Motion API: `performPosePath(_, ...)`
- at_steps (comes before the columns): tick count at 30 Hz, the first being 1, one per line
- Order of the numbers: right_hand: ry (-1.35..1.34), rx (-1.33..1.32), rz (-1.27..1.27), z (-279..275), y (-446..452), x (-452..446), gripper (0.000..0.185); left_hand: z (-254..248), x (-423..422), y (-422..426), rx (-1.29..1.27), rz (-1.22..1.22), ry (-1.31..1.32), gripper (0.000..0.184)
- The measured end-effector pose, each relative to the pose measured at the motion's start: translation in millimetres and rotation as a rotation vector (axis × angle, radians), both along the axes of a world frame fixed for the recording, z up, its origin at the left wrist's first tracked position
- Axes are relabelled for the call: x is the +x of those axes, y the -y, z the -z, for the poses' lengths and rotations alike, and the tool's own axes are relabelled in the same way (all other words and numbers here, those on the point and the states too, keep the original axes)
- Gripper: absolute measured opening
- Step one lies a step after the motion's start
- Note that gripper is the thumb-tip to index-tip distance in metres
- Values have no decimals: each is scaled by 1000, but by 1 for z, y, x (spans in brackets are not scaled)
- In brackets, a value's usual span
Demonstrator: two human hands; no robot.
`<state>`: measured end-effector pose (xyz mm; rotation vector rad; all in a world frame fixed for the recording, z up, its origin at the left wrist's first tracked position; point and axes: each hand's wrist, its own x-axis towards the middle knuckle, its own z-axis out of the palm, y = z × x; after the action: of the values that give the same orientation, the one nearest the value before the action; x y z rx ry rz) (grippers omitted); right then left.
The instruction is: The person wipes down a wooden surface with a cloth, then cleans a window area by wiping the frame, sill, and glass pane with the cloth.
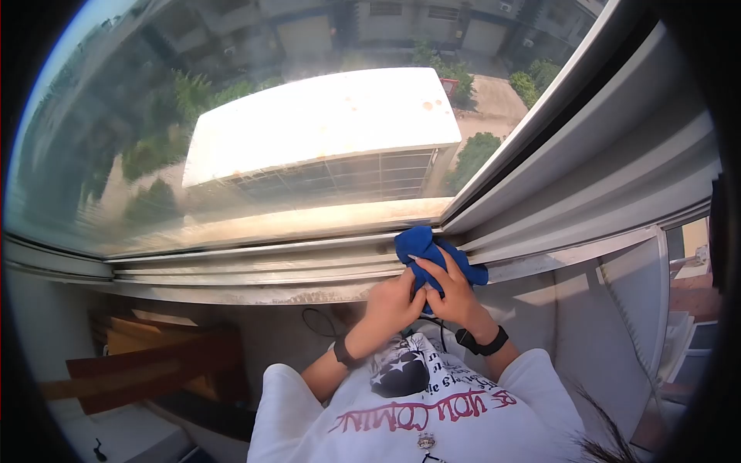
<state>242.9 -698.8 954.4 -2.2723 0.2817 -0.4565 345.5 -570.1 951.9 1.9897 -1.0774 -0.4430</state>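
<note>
A crumpled blue cloth [417, 242] is bunched up at the right end of the window sill track [309, 258], close to the corner of the frame. My right hand [453, 292] grips it from above, fingers pressed into the folds. Beside it, my left hand [392, 299] pinches the cloth's near left side, and the two hands touch or nearly touch. Part of the cloth hangs below the hands. Dark bands sit on both wrists. The ledge [324, 294] in front of the track shows dark specks.
A large glass pane [255, 85] stands beyond the sill, with a white-roofed structure outside. At right rises a white window frame [587, 154]. Wooden pieces [147, 363] lie below at left. A dark cable loop [318, 322] hangs under the ledge.
</note>
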Motion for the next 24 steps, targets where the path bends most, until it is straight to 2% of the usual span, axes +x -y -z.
performPosePath(3, 79, -67, 31, 9, -4, 4, 57, -1, 3, -2, -18, -14, -77, 31)
performPosePath(6, 144, -256, -29, 11, -10, 18, 55, 10, 5, -20, -8, -63, -19, 32)
performPosePath(14, 90, -280, -297, 2, -35, 66, 53, 23, 5, -68, -29, -341, -92, 19)
performPosePath(24, 66, -300, -439, -1, -154, 163, 55, 22, 80, -187, -27, -533, -17, 15)
